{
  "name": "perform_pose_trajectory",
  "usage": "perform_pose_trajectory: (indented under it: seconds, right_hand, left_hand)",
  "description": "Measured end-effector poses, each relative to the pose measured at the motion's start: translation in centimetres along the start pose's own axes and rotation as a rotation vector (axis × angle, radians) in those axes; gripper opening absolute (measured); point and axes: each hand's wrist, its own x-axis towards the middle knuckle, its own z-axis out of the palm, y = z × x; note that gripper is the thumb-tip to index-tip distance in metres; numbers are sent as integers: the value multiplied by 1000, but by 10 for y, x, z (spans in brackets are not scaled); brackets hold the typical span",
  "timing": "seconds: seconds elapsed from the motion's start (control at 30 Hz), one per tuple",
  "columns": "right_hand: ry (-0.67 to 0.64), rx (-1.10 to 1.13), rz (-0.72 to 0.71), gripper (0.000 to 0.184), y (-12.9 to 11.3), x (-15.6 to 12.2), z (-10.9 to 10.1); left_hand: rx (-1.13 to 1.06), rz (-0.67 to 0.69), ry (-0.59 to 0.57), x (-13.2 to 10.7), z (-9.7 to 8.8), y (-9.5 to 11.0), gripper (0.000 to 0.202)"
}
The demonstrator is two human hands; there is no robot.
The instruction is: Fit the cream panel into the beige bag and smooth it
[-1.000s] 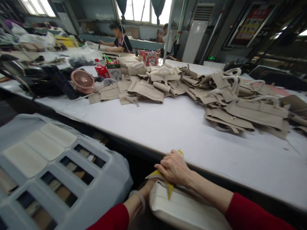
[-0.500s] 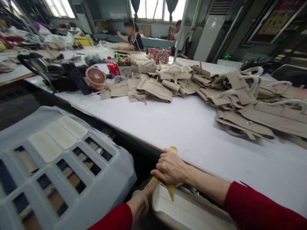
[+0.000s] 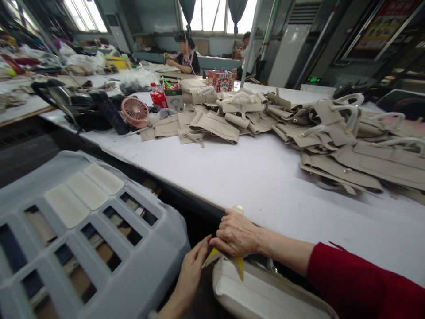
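Observation:
A light beige handbag [image 3: 262, 288] lies tilted at the table's front edge, close to me. Above its near end my right hand [image 3: 235, 234] is closed around a yellow-and-white piece with a rounded top [image 3: 238, 209]. Below that fist stick out two pointed yellow flaps [image 3: 239, 266]; the fingers hide the middle, so I cannot tell its kind. My left hand [image 3: 192, 268] is left of the bag, its fingers stretched up beside the left flap and their tips close to the right thumb. Part of a metal fitting [image 3: 271, 265] shows on the bag's far side.
A grey plastic stool or crate [image 3: 133, 266] with slots stands at the left, with pale panels [image 3: 84, 190] on it. Beige bag pieces [image 3: 345, 155] are heaped across the white table [image 3: 186, 173]. A pink fan [image 3: 134, 112] stands at the back; a person [image 3: 186, 57] sits beyond.
My left hand has come out from beneath the right hand and moved left, its fingers now stretched out. My right hand stays almost in place on the yellow-and-white piece.

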Motion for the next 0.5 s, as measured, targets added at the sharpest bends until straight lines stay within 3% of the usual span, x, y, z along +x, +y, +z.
perform_pose_trajectory:
  seconds: [0.1,0.17,0.27,0.5]
  right_hand:
    - [12,9,0,50,0,-1,0]
    - [22,10,-4,52,-1,-3,0]
    - [26,10,-10,52,-1,-6,0]
    - [-34,6,10,52,-5,-19,-4]
  left_hand:
    - [176,108,-137,-22,-8,15,59]
    - [373,155,-204,-33,-5,28,49]
    - [593,207,-206,-40,3,43,27]
    - [749,282,-242,-41,13,46,30]
